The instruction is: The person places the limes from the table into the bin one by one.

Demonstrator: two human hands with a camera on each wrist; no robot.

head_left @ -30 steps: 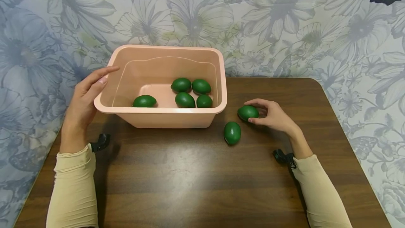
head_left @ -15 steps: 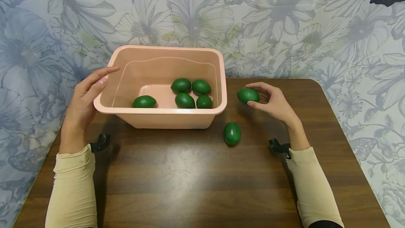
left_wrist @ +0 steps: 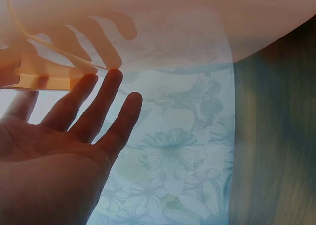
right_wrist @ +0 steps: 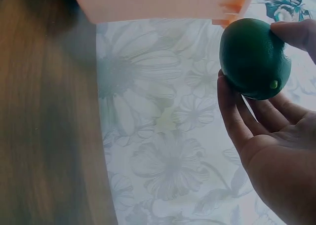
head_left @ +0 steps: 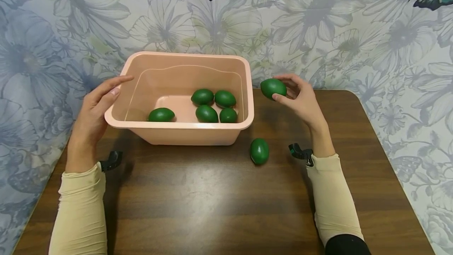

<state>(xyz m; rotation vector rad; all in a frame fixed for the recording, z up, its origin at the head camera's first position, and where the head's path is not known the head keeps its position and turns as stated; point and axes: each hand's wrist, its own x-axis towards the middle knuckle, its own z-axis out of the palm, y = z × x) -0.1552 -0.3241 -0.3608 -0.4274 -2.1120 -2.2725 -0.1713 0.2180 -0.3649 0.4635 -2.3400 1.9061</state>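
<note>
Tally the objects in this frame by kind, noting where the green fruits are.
Green fruits in the pink tub: 5
Green fruit held in the right hand: 1
Green fruit on the table: 1
Pink tub: 1
Total: 8

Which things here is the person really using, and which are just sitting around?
In use:
right hand, grip on a green lime
left hand, flat against the pink tub
five limes in the tub
lime on the table

Just there:
wooden table
flowery wall covering
</note>
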